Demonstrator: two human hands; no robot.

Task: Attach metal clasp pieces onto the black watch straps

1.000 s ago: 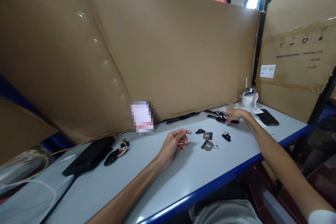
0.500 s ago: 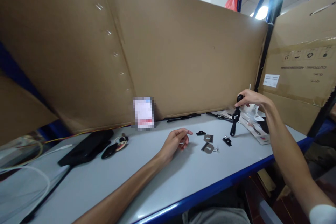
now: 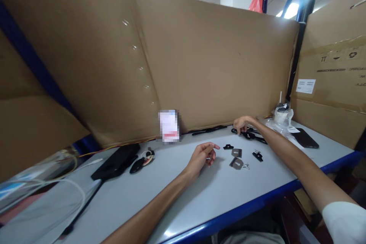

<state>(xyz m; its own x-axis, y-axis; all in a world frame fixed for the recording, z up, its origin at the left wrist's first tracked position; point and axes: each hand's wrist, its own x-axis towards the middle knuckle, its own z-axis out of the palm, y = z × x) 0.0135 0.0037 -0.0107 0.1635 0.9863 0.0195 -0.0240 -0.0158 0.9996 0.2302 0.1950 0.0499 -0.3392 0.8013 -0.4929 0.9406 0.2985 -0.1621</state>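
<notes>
On my feed, the left end of the surface carries a black case, then a bunch of keys. A pixelated upright rectangle stands near the cardboard. My left hand hovers or rests, I can't tell which, its fingers loosely curled around nothing. Behind it, a black strip lies along the cardboard's foot. Next come a small black clip and two metal plates. Farther back, my right hand reaches down to the black tools; I can't tell whether its bent fingers grip or merely touch. Small silvery screws, another black clip and a dark phone follow.
</notes>
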